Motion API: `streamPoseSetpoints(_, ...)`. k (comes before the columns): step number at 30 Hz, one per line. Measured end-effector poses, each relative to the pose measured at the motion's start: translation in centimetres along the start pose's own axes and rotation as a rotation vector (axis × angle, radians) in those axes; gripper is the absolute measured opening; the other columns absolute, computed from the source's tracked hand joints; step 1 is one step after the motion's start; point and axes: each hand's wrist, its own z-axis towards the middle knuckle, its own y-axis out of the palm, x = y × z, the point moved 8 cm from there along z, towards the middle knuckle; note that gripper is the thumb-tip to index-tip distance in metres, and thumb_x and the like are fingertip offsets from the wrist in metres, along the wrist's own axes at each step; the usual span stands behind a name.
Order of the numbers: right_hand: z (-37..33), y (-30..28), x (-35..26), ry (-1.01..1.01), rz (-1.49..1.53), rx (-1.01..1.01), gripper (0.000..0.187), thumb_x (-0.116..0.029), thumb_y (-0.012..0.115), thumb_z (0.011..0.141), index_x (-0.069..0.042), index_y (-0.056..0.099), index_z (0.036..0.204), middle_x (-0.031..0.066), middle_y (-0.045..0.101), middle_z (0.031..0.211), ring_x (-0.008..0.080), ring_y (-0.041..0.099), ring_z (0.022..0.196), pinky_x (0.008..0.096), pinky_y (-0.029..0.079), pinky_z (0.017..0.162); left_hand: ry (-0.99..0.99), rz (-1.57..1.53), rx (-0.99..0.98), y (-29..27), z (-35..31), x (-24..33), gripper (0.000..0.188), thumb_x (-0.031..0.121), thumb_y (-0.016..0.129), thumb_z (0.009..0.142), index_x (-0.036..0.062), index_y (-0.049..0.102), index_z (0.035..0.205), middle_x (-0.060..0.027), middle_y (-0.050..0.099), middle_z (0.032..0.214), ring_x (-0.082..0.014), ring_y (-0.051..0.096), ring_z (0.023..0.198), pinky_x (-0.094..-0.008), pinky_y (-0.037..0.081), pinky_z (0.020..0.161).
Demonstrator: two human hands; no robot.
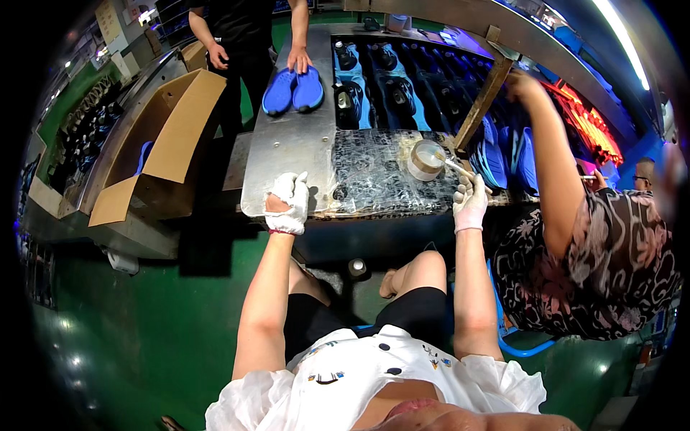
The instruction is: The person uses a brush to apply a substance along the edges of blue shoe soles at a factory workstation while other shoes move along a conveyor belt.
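Head view here, and the main bit is the right hand (471,200) in its white knit glove: fingers closed around a thin, pale-handled brush (461,169), pinching it near the back end. The brush slants up and left out of the grip, its far end reaching the rim of a round, whitish, translucent tub (425,172); can't tell if the tip is actually dipping in. So the tub sits just up and left of that hand, on a plastic-covered, dark-patterned section of bench (368,161). The left hand (289,203), white glove with some bare skin showing, is well apart from the brush, over the near edge of a shiny grey metal tabletop (284,136). Its fingers look loosely curled, but can't tell how far they're spread or if anything's tucked inside. Farther up that tabletop, a co-worker's hand (300,59) touches a pair of bright blue shoe soles (279,95).
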Motion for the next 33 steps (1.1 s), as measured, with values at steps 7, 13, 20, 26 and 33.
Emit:
streamPoseSetpoints(7, -1.3, 0.5, -0.3, 0.020, -0.047, 0.007, 0.022, -0.028, 0.054, 0.092, -0.008, 0.057, 0.100, 0.0002, 0.057, 0.075, 0.0054, 0.047, 0.058, 0.0169, 0.033, 0.044, 0.445, 0.392, -0.070, 1.3, 2.1, 4.6, 0.048, 0.020, 0.059, 0.082, 0.0123, 0.048, 0.129, -0.0193, 0.043, 0.134, -0.0384, 0.041, 0.122, -0.0445, 0.035, 0.101)
streamPoseSetpoints(13, -3.1, 4.8, -3.8, -0.187, -0.149, -0.112, 0.025, -0.027, 0.050, 0.095, -0.006, 0.055, 0.107, 0.0001, 0.058, 0.078, 0.0032, 0.048, 0.057, 0.0135, 0.034, 0.045, 0.211, 0.319, -0.293, 6.3, 7.2, 1.6, 0.039, 0.022, 0.052, 0.084, 0.0117, 0.051, 0.122, -0.0142, 0.047, 0.129, -0.0316, 0.045, 0.120, -0.0413, 0.039, 0.099)
streamPoseSetpoints(20, -5.1, 5.7, -5.0, -0.539, -0.578, -0.118, 0.021, -0.012, 0.054, 0.092, -0.001, 0.058, 0.110, 0.0070, 0.064, 0.088, 0.0043, 0.052, 0.061, 0.0163, 0.041, 0.052, 0.204, 0.027, -0.081, 4.3, 5.2, 1.0, 0.018, 0.014, 0.063, 0.078, 0.0052, 0.062, 0.093, -0.0244, 0.044, 0.124, -0.0380, 0.045, 0.115, -0.0394, 0.037, 0.098)
streamPoseSetpoints(26, -5.9, 3.3, -4.4, -0.437, -0.541, -0.058, 0.021, -0.011, 0.054, 0.091, -0.001, 0.058, 0.109, 0.0078, 0.064, 0.087, 0.0052, 0.051, 0.060, 0.0164, 0.038, 0.050, -0.740, -1.109, -0.165, 0.8, -0.9, 0.5, 0.013, 0.010, 0.067, 0.081, 0.0047, 0.056, 0.086, -0.0061, 0.060, 0.090, -0.0156, 0.059, 0.079, -0.0296, 0.052, 0.072)
streamPoseSetpoints(33, -7.8, 3.6, -4.3, -0.397, -0.543, -0.032, 0.025, -0.015, 0.052, 0.093, -0.001, 0.056, 0.113, 0.0079, 0.063, 0.090, 0.0034, 0.049, 0.059, 0.0130, 0.036, 0.046, -0.717, -1.441, -0.146, 1.6, -1.7, 3.0, 0.025, 0.007, 0.064, 0.082, 0.0025, 0.055, 0.105, -0.0075, 0.061, 0.096, -0.0156, 0.061, 0.080, -0.0273, 0.054, 0.063)
